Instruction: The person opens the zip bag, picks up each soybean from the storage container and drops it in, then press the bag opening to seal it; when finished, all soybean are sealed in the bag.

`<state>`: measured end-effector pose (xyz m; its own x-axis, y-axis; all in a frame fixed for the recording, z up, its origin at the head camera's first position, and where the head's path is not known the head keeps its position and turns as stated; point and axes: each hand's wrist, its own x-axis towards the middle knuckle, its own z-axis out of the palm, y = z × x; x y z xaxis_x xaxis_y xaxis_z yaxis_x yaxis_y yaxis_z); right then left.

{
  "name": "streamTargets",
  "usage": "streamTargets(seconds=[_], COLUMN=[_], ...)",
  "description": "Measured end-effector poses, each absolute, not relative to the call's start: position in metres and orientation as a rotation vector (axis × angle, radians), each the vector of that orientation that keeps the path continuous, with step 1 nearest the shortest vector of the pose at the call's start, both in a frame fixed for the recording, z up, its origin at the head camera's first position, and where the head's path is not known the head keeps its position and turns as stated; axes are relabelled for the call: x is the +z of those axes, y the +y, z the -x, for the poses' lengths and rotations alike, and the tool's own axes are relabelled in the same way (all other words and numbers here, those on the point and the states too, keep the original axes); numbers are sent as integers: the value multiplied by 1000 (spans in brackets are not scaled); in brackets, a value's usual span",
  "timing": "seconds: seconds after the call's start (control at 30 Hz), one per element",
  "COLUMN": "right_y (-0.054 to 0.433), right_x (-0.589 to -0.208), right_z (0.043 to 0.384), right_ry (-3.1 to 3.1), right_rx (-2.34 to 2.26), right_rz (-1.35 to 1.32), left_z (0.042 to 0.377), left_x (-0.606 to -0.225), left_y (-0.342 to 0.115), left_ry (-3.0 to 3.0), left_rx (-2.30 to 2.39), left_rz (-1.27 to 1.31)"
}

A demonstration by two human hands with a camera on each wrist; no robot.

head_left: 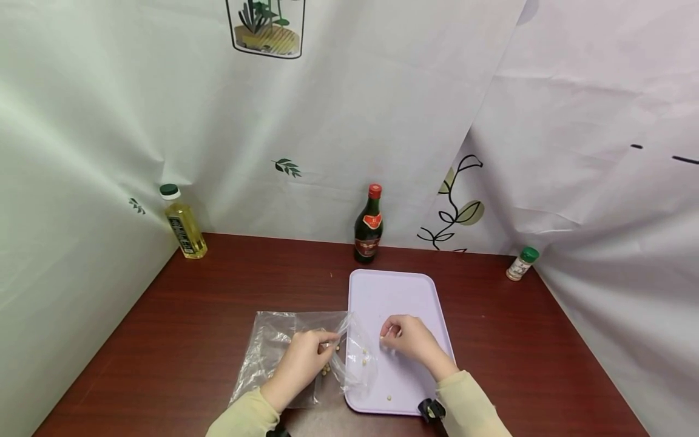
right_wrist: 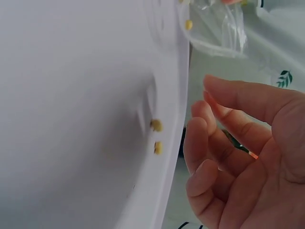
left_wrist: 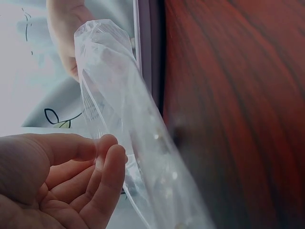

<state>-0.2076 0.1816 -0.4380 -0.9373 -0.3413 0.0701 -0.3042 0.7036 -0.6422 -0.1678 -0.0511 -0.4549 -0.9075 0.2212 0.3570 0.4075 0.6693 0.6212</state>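
My left hand [head_left: 307,357] pinches the edge of a clear plastic bag [left_wrist: 114,67] between thumb and fingertips. The bag lies partly on the table, and its mouth overlaps the left side of a pale lilac tray [head_left: 390,291]. Small yellowish beans [head_left: 326,369] show through the plastic. Over the tray is my right hand [head_left: 409,338], fingers curled and thumb tip close to the index finger; whether a bean is between them I cannot tell. In the right wrist view, two yellow beans [right_wrist: 156,125] lie on the tray near those fingers. Another bean [head_left: 389,398] rests near the tray's front edge.
Behind the tray stands a dark bottle with a red cap [head_left: 368,227]. An oil bottle [head_left: 185,227] is at the back left corner, and a small green-capped shaker [head_left: 522,263] at the back right. Printed white cloth [head_left: 327,109] hangs around the dark red table [head_left: 218,285].
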Motion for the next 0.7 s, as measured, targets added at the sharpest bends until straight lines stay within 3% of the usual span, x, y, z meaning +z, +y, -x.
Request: streamTargets(seconds=[0.7], right_y=[159], right_x=[-438], right_z=[197], right_ry=[2760], right_rx=[-1086], right_rz=[782], left_z=[168], left_x=[-453], left_y=[-52], left_ry=[-2627], left_rx=[-1092], left_rz=[523])
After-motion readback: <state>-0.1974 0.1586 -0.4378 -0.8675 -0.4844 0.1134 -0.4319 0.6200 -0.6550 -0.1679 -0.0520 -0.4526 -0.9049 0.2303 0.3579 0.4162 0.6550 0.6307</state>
